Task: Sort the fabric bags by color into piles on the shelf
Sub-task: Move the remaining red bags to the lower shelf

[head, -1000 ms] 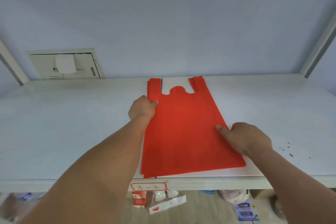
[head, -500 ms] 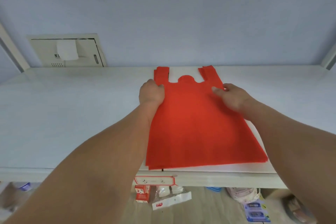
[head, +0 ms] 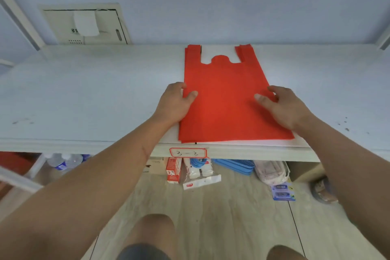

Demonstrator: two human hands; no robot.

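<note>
A pile of red fabric bags (head: 225,99) lies flat on the white shelf (head: 88,99), handles toward the wall, on top of a white sheet (head: 299,143) that shows at the front right. My left hand (head: 175,103) rests on the pile's left edge with the thumb on top and the fingers curled at the side. My right hand (head: 282,105) lies on the right edge, fingers spread over the fabric. Neither hand lifts the pile.
A label with a red border (head: 187,152) sticks to the shelf's front edge. Below on the floor lie blue bags (head: 234,168), a red-white carton (head: 174,170), packets and water bottles (head: 63,161). A white wall box (head: 84,24) sits behind the shelf at left.
Both hands slid from the bags' handle end back toward me to the middle of the pile's sides. The pile now lies straighter, with its sides more even.
</note>
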